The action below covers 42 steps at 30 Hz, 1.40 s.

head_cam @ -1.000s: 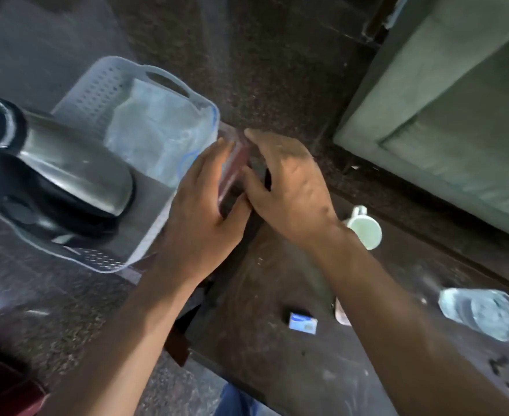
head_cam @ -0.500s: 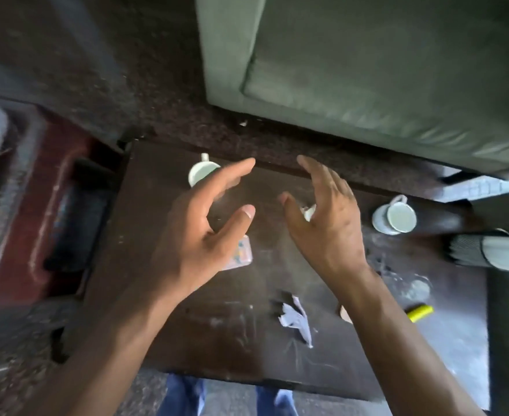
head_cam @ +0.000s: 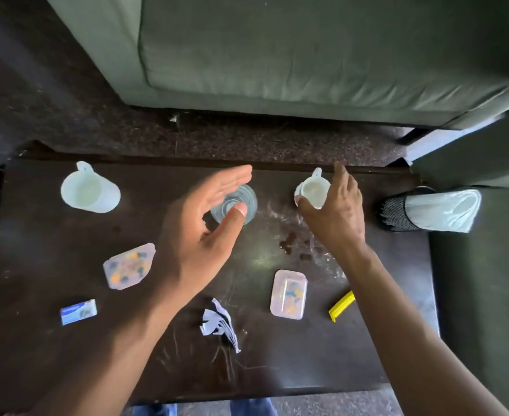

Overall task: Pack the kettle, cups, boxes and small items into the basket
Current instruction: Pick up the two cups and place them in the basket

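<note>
Here the right hand [head_cam: 335,211] is at the white cup [head_cam: 311,190] on the far right part of the worktop [head_cam: 52,265] — its fingers [head_cam: 341,175] curl over the rim and the thumb touches the near side, so it seems to begin a grip. The cup stands upright, handle pointing away from the person. The left hand [head_cam: 196,235] hovers with fingers straight and thumb spread, holding nothing, around the clear glass [head_cam: 241,202], which stands just beyond the thumb. A second white cup [head_cam: 89,190] stands well apart at the far left, nearer to the left hand. Two patterned boxes [head_cam: 288,294] and a small blue packet [head_cam: 78,311] lie nearer to the person — the packet's writing is too blurred to read. The basket is not in view.
</note>
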Motion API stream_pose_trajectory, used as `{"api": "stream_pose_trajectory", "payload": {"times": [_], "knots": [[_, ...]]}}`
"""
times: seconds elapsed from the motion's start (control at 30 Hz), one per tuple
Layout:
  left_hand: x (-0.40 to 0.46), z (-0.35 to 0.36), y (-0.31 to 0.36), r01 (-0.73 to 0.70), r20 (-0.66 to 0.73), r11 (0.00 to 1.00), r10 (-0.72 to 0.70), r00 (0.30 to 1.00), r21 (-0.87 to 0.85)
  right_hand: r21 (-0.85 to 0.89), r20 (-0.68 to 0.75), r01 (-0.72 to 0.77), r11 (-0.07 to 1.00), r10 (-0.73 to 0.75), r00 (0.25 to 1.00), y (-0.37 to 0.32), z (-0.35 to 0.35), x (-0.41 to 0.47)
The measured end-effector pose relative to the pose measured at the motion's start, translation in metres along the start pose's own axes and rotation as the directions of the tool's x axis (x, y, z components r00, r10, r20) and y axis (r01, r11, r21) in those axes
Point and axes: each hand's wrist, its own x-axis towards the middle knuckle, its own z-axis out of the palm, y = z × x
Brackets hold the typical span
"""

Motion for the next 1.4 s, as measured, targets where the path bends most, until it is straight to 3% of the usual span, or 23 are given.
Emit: {"api": "stream_pose_trajectory", "payload": {"times": [0.17, 0.67, 0.97, 1.4], "knots": [[0.008, 0.02, -0.006, -0.021, 0.021, 1.0, 0.021, 1.0, 0.001, 0.026, 0.08, -0.041, 0.999, 0.039, 0.996, 0.018, 0.014, 0.017], [0.008, 0.042, 0.002, 0.015, 0.029, 1.0, -0.014, 0.999, -0.022, 0.092, -0.027, 0.017, 0.996, -0.014, 1.0, 0.028, 0.014, 0.02], [0.007, 0.027, 0.01, -0.009, 0.027, 1.0, 0.009, 1.0, -0.015, 0.296, -0.178, 0.252, 0.921, -0.206, 0.962, -0.041, -0.055, -0.021], [-0.006, -0.032, 0.001, -0.132, -0.177, 0.958, 0.088, 0.98, -0.254, 0.533, -0.069, 0.376, 0.758, -0.403, 0.912, -0.149, -0.044, -0.098]]}}
